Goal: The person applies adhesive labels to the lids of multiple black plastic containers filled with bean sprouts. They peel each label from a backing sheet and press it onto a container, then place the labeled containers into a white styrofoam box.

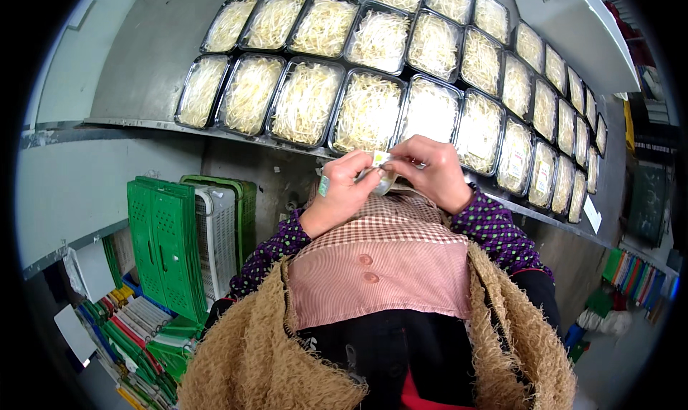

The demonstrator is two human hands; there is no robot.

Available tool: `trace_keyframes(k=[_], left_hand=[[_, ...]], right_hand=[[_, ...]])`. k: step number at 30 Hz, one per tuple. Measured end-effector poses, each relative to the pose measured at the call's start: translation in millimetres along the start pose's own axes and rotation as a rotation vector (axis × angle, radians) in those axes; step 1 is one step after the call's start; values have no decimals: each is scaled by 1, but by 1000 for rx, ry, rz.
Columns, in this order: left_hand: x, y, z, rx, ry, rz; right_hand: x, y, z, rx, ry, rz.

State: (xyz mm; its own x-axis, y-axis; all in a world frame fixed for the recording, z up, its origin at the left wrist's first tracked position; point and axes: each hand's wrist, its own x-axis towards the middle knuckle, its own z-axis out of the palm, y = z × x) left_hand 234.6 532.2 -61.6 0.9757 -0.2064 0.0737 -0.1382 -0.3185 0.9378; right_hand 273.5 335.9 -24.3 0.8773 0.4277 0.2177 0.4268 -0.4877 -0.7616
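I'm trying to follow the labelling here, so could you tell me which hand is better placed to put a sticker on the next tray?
Probably the right hand: its fingers pinch at the sticker strip and it sits closer to the sprout trays, while the left hand holds the strip.

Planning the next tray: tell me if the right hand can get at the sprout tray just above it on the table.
Probably yes. The right hand sits at the table edge, just below that sprout tray, with nothing between. Both hands pinch a small label strip, though; the left hand would keep it.
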Motion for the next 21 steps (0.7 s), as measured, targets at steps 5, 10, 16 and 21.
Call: trace_keyframes(k=[5, 10, 16, 21], left_hand=[[-19, -19, 13, -143, -61, -149], [-7, -9, 4, -70, -35, 135], [-19, -14, 1, -3, -64, -27], [-26, -18, 8, -171, 7, -223]], right_hand=[[4, 0, -3, 13, 16, 33], [0, -3, -7, 125, -377, 186], [-18, -5, 17, 168, -188, 192], [-17, 1, 12, -30, -137, -12]])
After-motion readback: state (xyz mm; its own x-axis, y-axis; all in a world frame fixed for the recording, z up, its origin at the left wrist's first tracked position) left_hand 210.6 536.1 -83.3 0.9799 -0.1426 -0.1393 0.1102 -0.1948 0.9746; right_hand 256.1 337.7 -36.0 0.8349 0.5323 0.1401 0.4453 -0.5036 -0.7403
